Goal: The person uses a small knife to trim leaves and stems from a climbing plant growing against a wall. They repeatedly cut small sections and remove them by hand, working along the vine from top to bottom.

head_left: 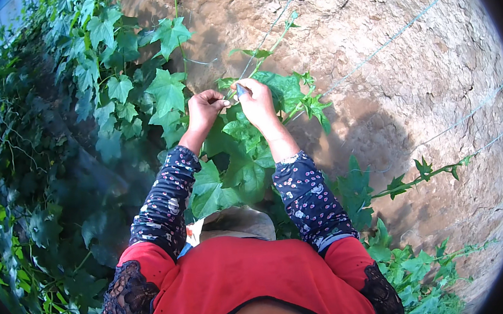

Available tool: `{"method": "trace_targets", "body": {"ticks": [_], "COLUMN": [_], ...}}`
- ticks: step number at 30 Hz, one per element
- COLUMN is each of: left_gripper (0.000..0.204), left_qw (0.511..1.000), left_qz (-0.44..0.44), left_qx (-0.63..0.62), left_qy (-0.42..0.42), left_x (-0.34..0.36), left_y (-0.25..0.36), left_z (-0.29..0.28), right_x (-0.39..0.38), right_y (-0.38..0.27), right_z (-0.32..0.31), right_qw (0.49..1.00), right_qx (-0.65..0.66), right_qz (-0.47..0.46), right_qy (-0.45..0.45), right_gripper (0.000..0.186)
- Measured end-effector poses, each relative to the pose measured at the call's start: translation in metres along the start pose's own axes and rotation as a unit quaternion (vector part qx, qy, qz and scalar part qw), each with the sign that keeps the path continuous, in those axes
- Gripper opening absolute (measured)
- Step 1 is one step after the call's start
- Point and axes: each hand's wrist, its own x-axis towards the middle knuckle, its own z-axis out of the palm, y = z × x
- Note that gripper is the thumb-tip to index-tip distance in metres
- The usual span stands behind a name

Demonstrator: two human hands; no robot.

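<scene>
My left hand (207,109) is closed in a pinch at a thin green vine stem (260,61), its fingertips close to my right hand. My right hand (254,100) is closed on a small dark blue-grey object (241,90), too small to name, beside the same stem. A pale string (275,22) runs up diagonally from behind the hands. Broad lobed leaves (244,176) hang below and around both hands, and part of the stem is hidden by my fingers.
Dense climbing vines (33,180) cover the left side. A rough earthen surface (410,91) spreads across the right, crossed by several blue strings (409,24). A leafy shoot (414,184) runs along one lower string, and more leaves (416,268) grow at the lower right.
</scene>
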Motion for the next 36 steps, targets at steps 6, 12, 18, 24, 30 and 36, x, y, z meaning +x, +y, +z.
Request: {"method": "trace_targets", "body": {"ticks": [6,12,18,24,30,36], "left_gripper": [0.013,0.019,0.009,0.008,0.005,0.019], "left_qw": [0.971,0.986,0.978,0.946,0.977,0.759], "left_qz": [-0.083,-0.007,0.030,0.137,-0.149,-0.215], "left_qx": [-0.184,0.161,0.204,0.277,-0.150,0.588], "left_qy": [0.127,0.050,-0.037,-0.098,0.031,-0.178], "left_x": [-0.018,-0.022,-0.019,-0.012,-0.026,-0.088], "left_y": [-0.002,0.028,0.050,0.059,-0.009,-0.087], "left_z": [-0.006,-0.009,-0.025,-0.033,-0.056,-0.120], "right_x": [-0.002,-0.004,-0.006,-0.007,-0.008,-0.010], "right_y": [0.008,0.002,-0.004,-0.004,0.002,0.002], "right_z": [0.006,0.018,0.015,0.016,0.014,0.009], "right_qw": [0.999,0.998,0.999,0.994,0.997,0.995], "right_qx": [0.014,0.029,0.008,-0.018,-0.010,0.096], "right_qz": [-0.025,-0.052,-0.047,-0.100,-0.072,-0.022], "right_qy": [0.017,0.026,0.026,0.035,0.035,-0.012], "right_gripper": [0.015,0.015,0.015,0.015,0.015,0.018]}}
